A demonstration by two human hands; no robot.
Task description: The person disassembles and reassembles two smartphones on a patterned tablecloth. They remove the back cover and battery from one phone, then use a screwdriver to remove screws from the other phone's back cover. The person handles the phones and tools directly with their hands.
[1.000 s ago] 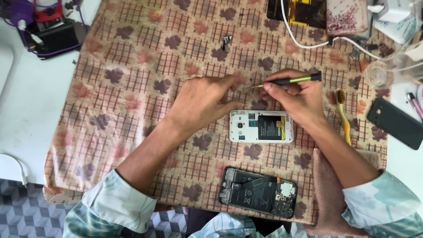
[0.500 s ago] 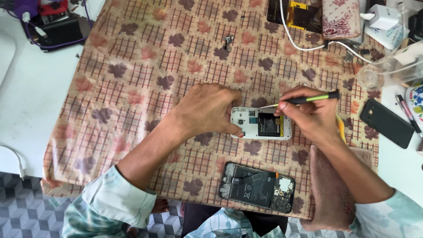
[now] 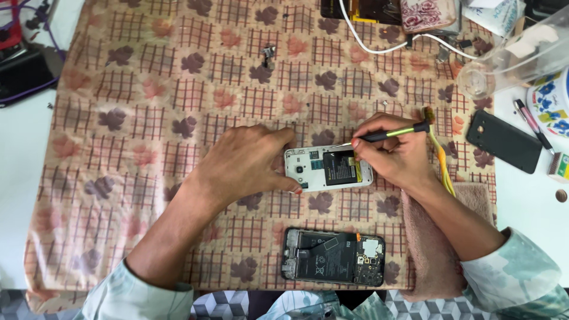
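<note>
Your hands work on the white phone [image 3: 328, 168].
Your left hand [image 3: 246, 166] presses it flat, released; your right hand [image 3: 394, 155] grasps a screwdriver [image 3: 392, 133]; a dark opened phone [image 3: 332, 257] lies near.

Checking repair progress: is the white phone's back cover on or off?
Off: the white phone lies face down, its dark battery and inner frame exposed.

Both forearms are bare from the wrist to near the elbow. The left hand [image 3: 249, 163] and right hand [image 3: 394, 157] wear no gloves, rings or watch. The sleeves [image 3: 515, 278] are pale mint green with a soft whitish leaf print, loose and bunched at the elbows.
</note>
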